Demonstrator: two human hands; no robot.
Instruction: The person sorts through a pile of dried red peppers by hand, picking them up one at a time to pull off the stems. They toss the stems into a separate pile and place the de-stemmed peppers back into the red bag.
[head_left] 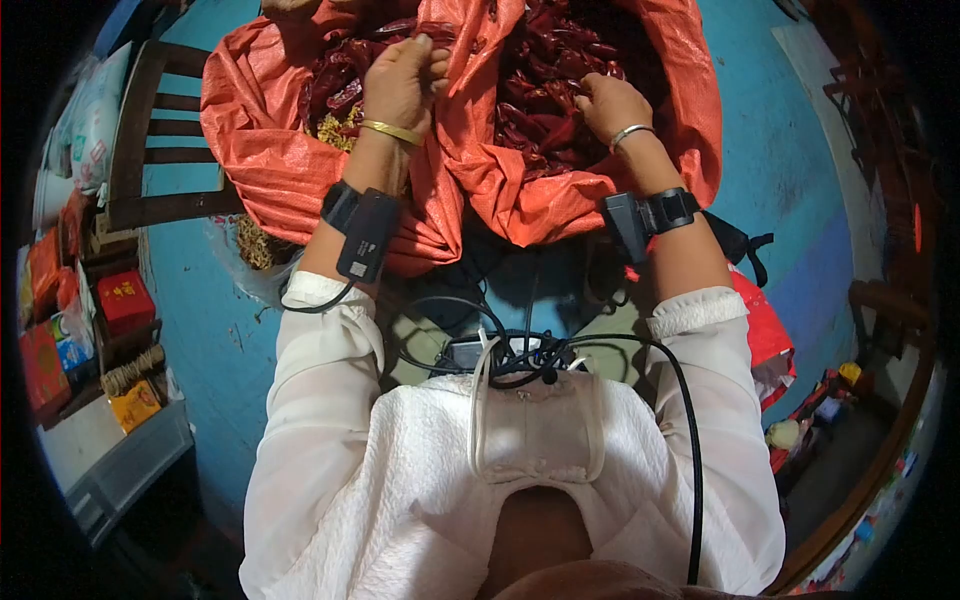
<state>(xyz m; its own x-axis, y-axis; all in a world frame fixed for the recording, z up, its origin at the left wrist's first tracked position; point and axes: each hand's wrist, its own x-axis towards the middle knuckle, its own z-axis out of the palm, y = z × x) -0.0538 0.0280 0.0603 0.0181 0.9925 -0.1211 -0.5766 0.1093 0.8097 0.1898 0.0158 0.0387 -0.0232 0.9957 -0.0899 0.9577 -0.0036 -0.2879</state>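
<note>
Two orange-red woven sacks stand open side by side in front of me. The left sack [255, 95] holds dried red chili peppers [345, 65], with a yellowish patch of small bits [338, 130] near its front. Over its right part is my left hand [403, 85], closed in a pinch, a dark red chili at its fingertips. In the right sack [690, 90] lies a deep heap of dried red chilies [545, 90]. My right hand [615, 108] reaches over that heap, its fingers curled closed against the peppers; what they grip is hidden.
A dark wooden chair [125, 150] stands left of the sacks. Beside it is a clear plastic bag [250, 265] of brownish dried stuff. Boxes and packets, including a red box [125, 302], line the left side. Black cables [690, 420] loop across my lap and chest.
</note>
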